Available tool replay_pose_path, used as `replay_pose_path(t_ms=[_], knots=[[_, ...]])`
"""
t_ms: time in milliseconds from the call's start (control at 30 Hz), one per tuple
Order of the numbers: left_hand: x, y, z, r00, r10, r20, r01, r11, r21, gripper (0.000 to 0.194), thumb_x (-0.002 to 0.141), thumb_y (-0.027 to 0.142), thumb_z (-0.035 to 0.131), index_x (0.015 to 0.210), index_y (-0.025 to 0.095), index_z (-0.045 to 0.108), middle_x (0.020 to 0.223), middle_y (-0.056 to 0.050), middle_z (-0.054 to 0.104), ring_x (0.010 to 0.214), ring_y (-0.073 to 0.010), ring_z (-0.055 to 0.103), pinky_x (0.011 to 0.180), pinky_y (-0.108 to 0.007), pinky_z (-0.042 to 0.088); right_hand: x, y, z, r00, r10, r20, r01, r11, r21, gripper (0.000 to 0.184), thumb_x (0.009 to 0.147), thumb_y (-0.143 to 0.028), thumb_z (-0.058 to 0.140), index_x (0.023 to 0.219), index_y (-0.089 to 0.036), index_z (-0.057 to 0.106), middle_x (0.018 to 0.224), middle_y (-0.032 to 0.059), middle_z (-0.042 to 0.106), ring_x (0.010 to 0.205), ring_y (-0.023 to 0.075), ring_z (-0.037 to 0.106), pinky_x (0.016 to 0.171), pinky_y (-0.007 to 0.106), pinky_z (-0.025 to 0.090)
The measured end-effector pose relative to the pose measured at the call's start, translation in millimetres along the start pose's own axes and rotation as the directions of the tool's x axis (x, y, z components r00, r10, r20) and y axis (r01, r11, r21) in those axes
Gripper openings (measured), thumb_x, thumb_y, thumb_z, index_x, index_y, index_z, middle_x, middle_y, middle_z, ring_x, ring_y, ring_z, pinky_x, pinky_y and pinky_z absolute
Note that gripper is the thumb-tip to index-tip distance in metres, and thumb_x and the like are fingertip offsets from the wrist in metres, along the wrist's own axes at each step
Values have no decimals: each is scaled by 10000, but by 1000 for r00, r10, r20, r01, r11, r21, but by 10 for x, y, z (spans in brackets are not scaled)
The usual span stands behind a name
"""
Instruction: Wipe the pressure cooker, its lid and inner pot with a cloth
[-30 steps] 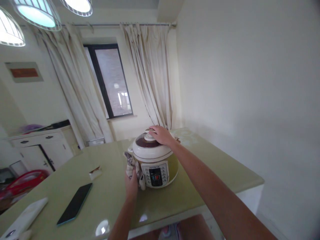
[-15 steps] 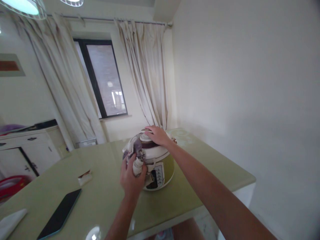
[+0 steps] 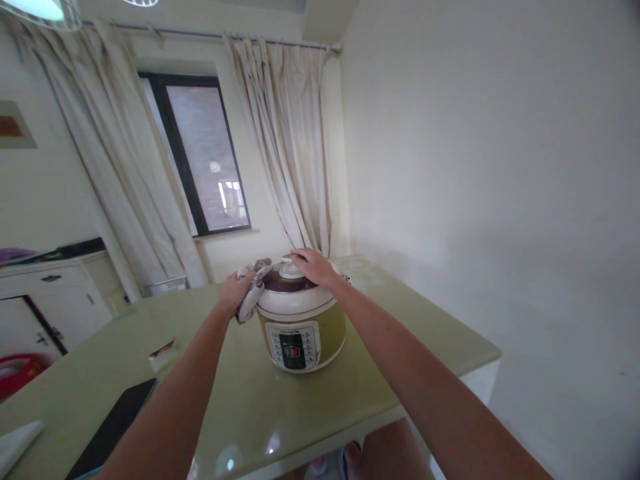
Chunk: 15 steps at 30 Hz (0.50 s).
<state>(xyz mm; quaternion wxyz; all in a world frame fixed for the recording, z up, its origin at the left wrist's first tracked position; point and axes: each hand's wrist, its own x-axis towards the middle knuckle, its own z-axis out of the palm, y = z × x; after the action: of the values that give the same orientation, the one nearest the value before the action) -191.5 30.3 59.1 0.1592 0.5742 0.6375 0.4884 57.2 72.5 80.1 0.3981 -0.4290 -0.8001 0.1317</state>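
An electric pressure cooker (image 3: 300, 313) with a white and maroon lid, a green-gold body and a button panel on the front stands upright on the table. My left hand (image 3: 236, 291) is closed on a crumpled white and grey patterned cloth (image 3: 251, 300), pressed to the left side of the cooker's lid. My right hand (image 3: 315, 267) lies over the lid handle (image 3: 291, 269) on top, its fingers curled onto it. Part of the handle is hidden under that hand.
The cooker stands on a glossy pale green table (image 3: 240, 387). Left of my left arm are a dark phone-like slab (image 3: 113, 427), a small white packet (image 3: 164, 353) and a white object (image 3: 20, 440). A white wall (image 3: 475, 167) runs along the right.
My left hand with the cloth has moved from the cooker's front left up and back along its left side, uncovering the panel. The cooker has turned slightly; my right hand remains on the handle.
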Motion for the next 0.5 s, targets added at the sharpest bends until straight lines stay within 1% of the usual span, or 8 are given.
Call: replay_pose_path(t_ms=[67,133,200,233,300,367,433,500], knots=[[-120,69,9,997,48,-60,-42,993,108,433,768,566,576,848,161,707,791,-91,733,821,-284,691,714,-351,525,-3,-7,-7,1000,-17,0,17,1000,-5,377,1023,-436,532,1334,-308,702,1432,30,670,1321,269,603,1128,407,449],[-353,106,48,980,161,-115,-132,965,227,411,829,546,562,912,177,723,834,-95,751,852,-297,711,757,-372,537,5,-15,-5,1000,-20,-3,20,1000,-12,370,1019,-416,537,1327,-298,705,1425,36,673,1312,269,608,1128,411,449],[-700,99,171,931,330,-159,-270,911,312,406,889,529,558,1054,206,740,980,-105,786,953,-306,739,838,-398,561,20,-25,1,1000,-14,1,14,1000,-24,356,1015,-404,544,1312,-297,709,1413,37,678,1298,267,614,1121,412,455],[-899,83,278,877,443,-187,-365,867,340,392,892,496,582,1123,219,736,1118,-120,783,1063,-315,734,906,-418,564,26,-29,4,1000,-10,8,10,999,-31,351,1012,-400,551,1308,-298,708,1407,38,680,1293,265,617,1116,411,458],[-1290,43,578,703,683,-197,-570,707,419,328,884,422,639,1136,239,741,1281,-135,743,1259,-328,670,1078,-480,510,26,-36,5,1000,-11,16,12,999,-46,356,1002,-392,570,1319,-296,699,1412,40,675,1291,265,619,1115,407,459],[-1591,25,946,481,874,-69,-759,454,467,266,878,368,690,1115,262,748,1212,-109,773,1292,-322,658,1188,-543,426,11,-37,-2,1000,-26,13,27,998,-53,380,991,-381,586,1347,-294,683,1433,39,663,1305,263,612,1131,402,447],[-1741,51,1285,267,959,95,-842,185,507,200,900,226,672,1083,259,744,1166,-82,790,1246,-270,693,1187,-492,454,-11,-30,-14,999,-42,8,43,998,-50,406,987,-378,591,1375,-290,670,1453,37,652,1322,259,602,1148,393,433],[-1751,108,1492,146,960,238,-853,1,522,156,913,170,652,1033,226,735,1131,-86,797,1183,-246,724,1136,-441,517,-29,-16,-25,999,-48,16,48,998,-37,425,988,-388,591,1394,-281,662,1454,40,655,1328,251,599,1151,376,431]])
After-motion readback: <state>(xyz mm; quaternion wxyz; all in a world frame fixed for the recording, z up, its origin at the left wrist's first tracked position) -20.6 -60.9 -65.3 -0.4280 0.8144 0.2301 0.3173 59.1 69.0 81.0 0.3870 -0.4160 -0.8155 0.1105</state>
